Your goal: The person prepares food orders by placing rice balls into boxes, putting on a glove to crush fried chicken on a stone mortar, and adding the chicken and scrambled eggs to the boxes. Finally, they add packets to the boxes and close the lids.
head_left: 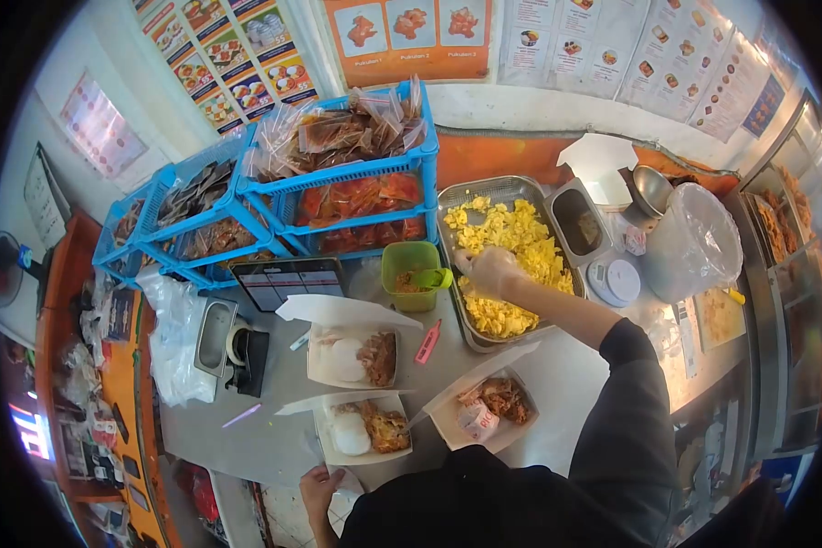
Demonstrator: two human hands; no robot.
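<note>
My right hand [491,272], in a thin clear glove, is down in a metal tray [480,340] of yellow scrambled egg [527,239]. Its fingers are drawn together on some egg, their tips partly hidden. My left hand [320,490] is low at the table's front edge, fingers curled beside something whitish that I cannot make out. Just above it stands an open paper box [327,446] with white rice and browned food topped with yellow. Behind it, another open box [318,370] holds rice and meat. A third box [449,431] holds fried pieces and a printed paper packet [478,420].
A green tub [400,300] with a green scoop stands left of the tray. Blue crates [338,183] of bagged food fill the back left, behind a tablet [288,283]. A metal pan [580,224], round scale [615,281] and plastic-covered container [694,242] are rightward. A pink marker [427,342] lies mid-table.
</note>
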